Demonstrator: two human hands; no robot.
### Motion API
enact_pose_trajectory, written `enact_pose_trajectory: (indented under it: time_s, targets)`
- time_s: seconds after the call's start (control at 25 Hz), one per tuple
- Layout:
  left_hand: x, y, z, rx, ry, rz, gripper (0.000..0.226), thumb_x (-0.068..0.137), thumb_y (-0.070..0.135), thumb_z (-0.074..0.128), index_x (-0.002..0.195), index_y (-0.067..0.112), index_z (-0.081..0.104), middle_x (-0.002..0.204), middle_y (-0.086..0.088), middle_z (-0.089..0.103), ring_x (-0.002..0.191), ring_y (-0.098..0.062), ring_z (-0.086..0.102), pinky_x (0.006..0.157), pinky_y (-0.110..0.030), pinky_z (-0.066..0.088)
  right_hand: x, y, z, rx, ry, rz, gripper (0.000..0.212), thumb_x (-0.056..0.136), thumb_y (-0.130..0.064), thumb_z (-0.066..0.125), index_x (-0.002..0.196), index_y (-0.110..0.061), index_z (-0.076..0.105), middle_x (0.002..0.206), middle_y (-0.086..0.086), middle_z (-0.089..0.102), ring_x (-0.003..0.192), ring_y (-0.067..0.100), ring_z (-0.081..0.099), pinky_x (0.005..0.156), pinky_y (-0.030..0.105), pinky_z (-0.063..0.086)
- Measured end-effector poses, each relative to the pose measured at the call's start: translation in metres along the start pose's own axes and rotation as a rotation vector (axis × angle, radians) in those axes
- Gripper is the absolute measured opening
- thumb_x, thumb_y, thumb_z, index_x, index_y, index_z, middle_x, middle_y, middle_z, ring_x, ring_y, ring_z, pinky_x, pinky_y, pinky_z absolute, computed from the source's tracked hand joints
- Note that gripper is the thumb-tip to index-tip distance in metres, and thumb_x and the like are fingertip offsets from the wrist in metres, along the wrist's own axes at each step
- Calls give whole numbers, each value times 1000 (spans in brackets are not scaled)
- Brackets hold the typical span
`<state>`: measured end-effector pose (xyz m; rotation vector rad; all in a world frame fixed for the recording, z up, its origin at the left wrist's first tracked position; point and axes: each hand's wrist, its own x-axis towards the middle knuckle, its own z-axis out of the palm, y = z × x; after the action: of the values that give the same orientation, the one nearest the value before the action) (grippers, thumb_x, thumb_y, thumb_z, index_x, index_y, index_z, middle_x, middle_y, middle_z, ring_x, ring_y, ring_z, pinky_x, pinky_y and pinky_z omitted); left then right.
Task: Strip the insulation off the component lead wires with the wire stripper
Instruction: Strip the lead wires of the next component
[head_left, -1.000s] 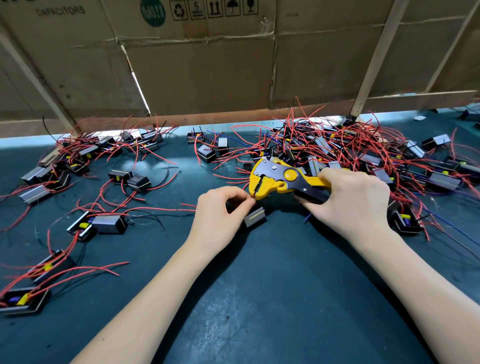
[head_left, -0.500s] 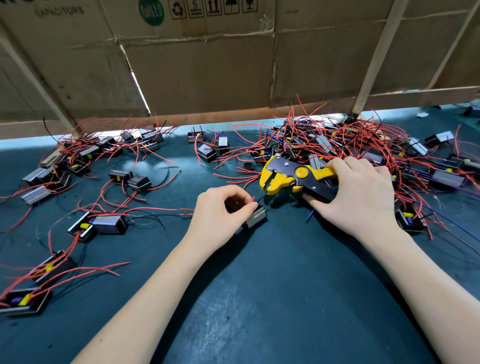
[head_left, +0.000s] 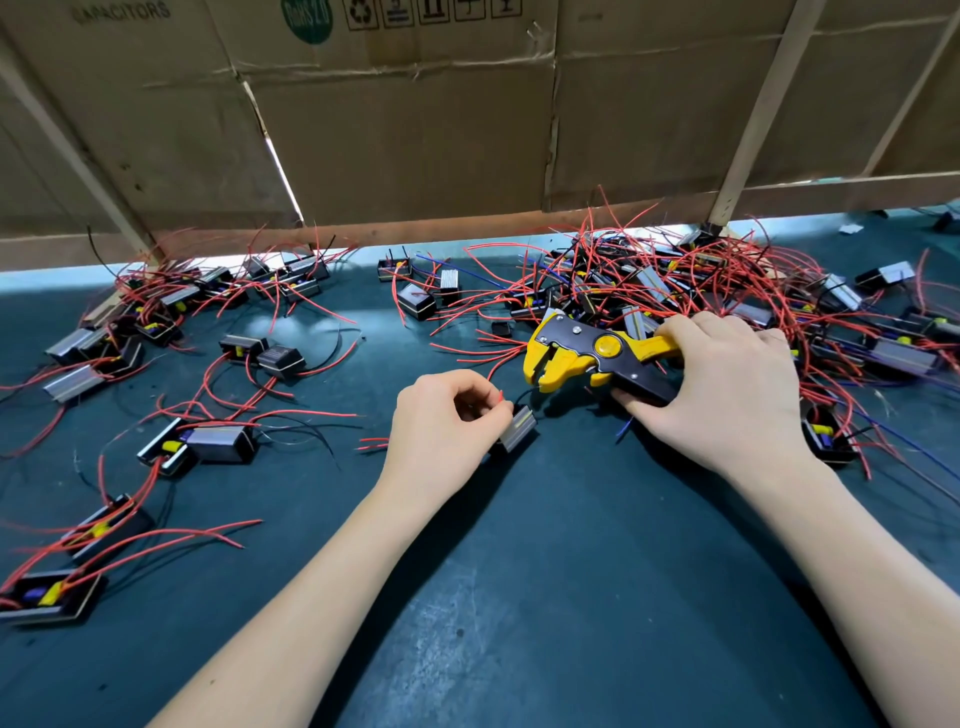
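Observation:
My right hand (head_left: 727, 395) grips the handles of a yellow and black wire stripper (head_left: 582, 358). Its jaws gape and point left. Just below and left of the jaws, my left hand (head_left: 441, 421) holds a small black and silver component (head_left: 519, 428) on the table. A short red wire tip (head_left: 500, 396) pokes up between that hand's fingertips. A thin black lead curves from the component toward the jaws. The rest of the component's leads are hidden under my left hand.
A dense heap of components with red leads (head_left: 701, 291) lies behind and right of the stripper. More components with red leads (head_left: 208, 441) are scattered across the left of the dark green table (head_left: 545, 597). A cardboard wall (head_left: 415, 130) closes off the back.
The stripper has drawn back to the right, away from my left hand, and its jaws now gape wider. My left hand stayed on the component, and a red wire tip now shows at its fingertips.

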<state>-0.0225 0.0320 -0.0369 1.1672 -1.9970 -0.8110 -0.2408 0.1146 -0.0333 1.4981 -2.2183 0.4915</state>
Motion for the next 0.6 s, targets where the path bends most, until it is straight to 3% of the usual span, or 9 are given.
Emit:
enact_pose_trajectory:
  time_s: [0.6]
  targets:
    - [0, 0, -1, -4, 3, -25, 23, 78, 14, 73, 59, 23, 63, 50, 12, 56, 49, -2, 47, 54, -11, 38, -1, -5, -4, 29, 18, -11, 59, 67, -57, 77, 102, -11, 68, 95, 8, 66, 94, 34, 60, 87, 44, 37]
